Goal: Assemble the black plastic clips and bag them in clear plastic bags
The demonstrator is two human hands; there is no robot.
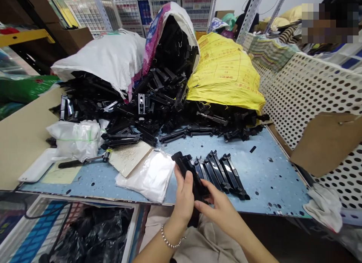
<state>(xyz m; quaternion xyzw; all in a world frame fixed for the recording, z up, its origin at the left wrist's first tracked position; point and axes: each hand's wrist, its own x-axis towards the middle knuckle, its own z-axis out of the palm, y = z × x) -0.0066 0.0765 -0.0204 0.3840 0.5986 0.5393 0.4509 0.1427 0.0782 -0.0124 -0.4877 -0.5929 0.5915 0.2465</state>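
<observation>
My left hand (184,191) is closed round a long black plastic part (190,172) near the table's front edge. My right hand (216,202) grips the lower end of the same part, or a second one pressed against it; I cannot tell which. Just to the right, several similar black parts (222,172) lie side by side in a slanted row on the blue tabletop (271,172). A stack of clear plastic bags (154,176) lies flat to the left of my hands. Beyond them spreads a large heap of loose black parts (158,100).
A white sack (107,59), a pink-edged sack (149,40) and a yellow sack (226,70) spill parts at the back. On the left are a hammer (73,163), a cardboard piece (130,159) and bundled bags (79,140). A perforated white panel (319,89) stands right.
</observation>
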